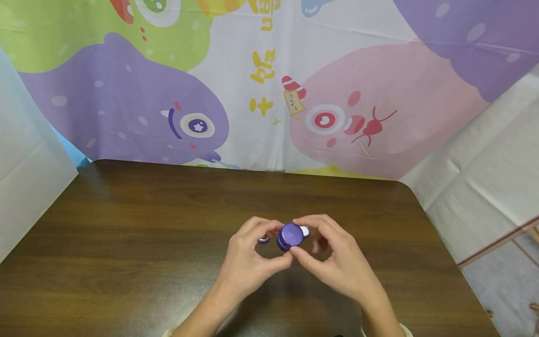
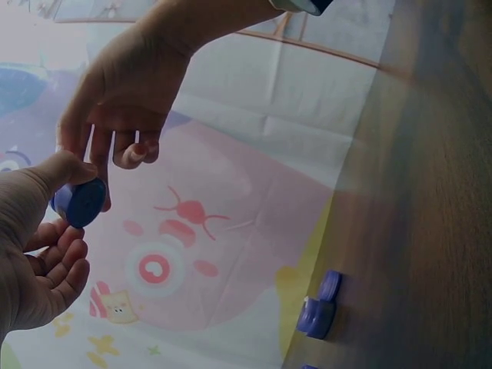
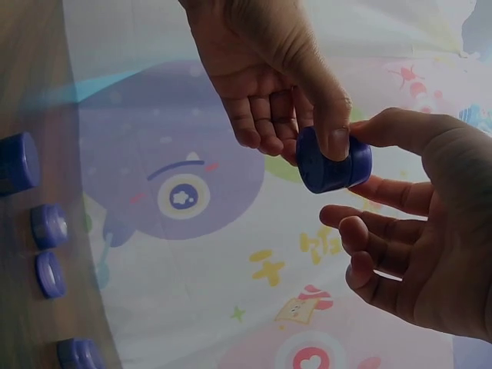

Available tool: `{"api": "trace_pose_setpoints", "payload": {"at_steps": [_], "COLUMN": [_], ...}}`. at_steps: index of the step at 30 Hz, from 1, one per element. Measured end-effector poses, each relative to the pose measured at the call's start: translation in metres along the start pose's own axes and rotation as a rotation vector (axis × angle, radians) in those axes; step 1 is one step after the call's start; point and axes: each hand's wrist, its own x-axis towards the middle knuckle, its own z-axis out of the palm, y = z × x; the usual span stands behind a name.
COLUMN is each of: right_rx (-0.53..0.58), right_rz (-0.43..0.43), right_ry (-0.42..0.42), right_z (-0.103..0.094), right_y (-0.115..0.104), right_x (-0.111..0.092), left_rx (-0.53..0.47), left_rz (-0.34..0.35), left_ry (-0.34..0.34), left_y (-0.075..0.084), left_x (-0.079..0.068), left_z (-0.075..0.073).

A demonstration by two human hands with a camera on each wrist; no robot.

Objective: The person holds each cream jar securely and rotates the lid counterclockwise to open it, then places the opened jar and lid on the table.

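A small round purple jar (image 1: 291, 235) with a flat circular end facing up is held over the table between both hands. My left hand (image 1: 246, 255) pinches it from the left with thumb and forefinger. From the other side, the thumb and forefinger of my right hand (image 1: 338, 257) grip its edge. In the right wrist view a seam runs around the jar (image 3: 332, 161), with the left thumb across its side. The remaining fingers of the right hand (image 3: 442, 223) are loosely bent, away from the jar.
Behind the hands on the brown wooden table (image 1: 139, 243) lie a purple piece with a white face (image 1: 305, 231) and a purple ring-like piece (image 1: 264, 240). Several purple pieces, including a cylinder (image 3: 17, 163), show in the right wrist view. A cartoon-printed cloth (image 1: 252, 140) hangs behind the table.
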Motion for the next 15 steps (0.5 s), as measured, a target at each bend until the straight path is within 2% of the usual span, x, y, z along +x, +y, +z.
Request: {"api": "trace_pose_setpoints", "payload": {"at_steps": [9,15], "right_rx": [-0.003,0.013], "right_rz": [0.045,0.022], "right_ry": [0.010,0.019], "right_z": [-0.0026,-0.0016], "right_y": [-0.0042,-0.0023], "right_x": [-0.0005,0.0001], "left_rx": [0.000,-0.002], "left_rz": [0.003,0.000], "left_ry": [-0.005,-0.002], "left_y": [-0.0001,0.0001], "left_x": [0.0001,0.0002], "left_z": [-0.0008,-0.0006]}}
